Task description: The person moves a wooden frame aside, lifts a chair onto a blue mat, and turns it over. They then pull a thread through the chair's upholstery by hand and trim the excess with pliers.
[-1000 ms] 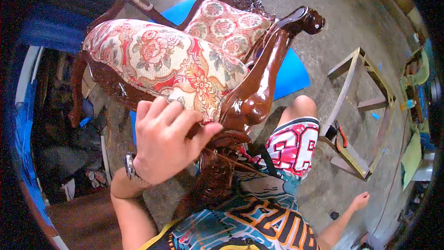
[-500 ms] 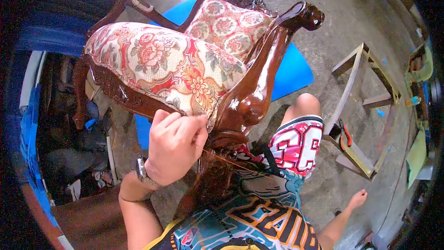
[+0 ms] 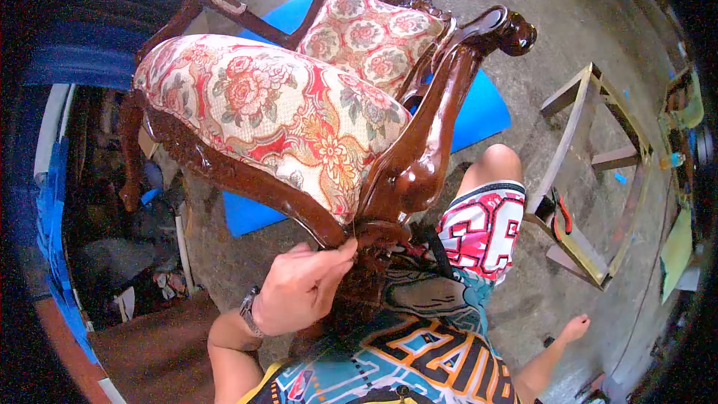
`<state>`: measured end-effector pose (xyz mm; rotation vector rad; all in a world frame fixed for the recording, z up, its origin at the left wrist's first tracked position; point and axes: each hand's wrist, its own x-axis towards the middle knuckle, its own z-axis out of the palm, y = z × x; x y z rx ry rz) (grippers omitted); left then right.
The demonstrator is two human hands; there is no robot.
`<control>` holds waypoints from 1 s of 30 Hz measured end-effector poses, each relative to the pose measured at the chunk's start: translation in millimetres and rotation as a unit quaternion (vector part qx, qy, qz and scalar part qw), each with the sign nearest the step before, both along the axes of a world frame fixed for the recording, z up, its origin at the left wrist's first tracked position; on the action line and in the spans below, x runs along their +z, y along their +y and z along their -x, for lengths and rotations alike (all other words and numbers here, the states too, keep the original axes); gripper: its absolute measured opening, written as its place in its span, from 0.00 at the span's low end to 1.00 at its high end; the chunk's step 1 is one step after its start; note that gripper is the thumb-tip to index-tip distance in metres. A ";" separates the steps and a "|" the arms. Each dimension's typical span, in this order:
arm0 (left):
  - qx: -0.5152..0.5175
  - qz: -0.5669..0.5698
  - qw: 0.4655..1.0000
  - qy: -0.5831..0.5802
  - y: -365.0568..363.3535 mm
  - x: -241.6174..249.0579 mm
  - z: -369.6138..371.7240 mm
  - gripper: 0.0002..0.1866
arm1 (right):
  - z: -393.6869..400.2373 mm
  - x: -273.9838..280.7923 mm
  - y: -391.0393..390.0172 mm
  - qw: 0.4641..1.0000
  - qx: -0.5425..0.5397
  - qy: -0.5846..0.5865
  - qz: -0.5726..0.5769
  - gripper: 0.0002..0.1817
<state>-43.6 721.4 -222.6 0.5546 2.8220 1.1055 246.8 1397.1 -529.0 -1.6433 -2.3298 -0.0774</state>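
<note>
A dark, glossy carved wooden armchair lies tipped over, its floral upholstered seat [image 3: 254, 105] facing up toward me. My left hand [image 3: 299, 284], with a watch on the wrist, is closed in a pinch at the seat's near corner, beside the thick carved leg [image 3: 419, 172]. From its fingertips a thin thread [image 3: 354, 224] appears to run up to the fabric edge. My right hand [image 3: 576, 328] hangs low at the right, away from the chair, fingers curled together and nothing visible in them.
A blue sheet [image 3: 479, 116] lies under the chair. To the right, a bare wooden frame [image 3: 580, 112] stands on the concrete floor, with red-handled pliers [image 3: 563, 215] on it. A brown surface [image 3: 149, 352] and dark clutter are at the left.
My left hand has moved down and slightly right, from over the wooden seat edge to just below the corner, uncovering that edge. The chair has shifted slightly in view. My right hand stays low.
</note>
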 end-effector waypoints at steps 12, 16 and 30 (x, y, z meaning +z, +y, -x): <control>0.094 -0.176 0.979 -0.034 2.6 -25.7 -31.8 0.18 | 302.6 266.4 -438.0 0.473 0.638 0.248 0.554 0.15; 0.044 -0.180 0.982 0.023 4.6 -23.3 -41.0 0.19 | 325.3 302.3 -485.0 0.445 0.681 0.096 0.574 0.15; -0.174 -0.109 0.978 0.020 -12.8 -67.3 -44.1 0.20 | 296.8 275.7 -511.0 0.285 0.352 0.203 0.868 0.12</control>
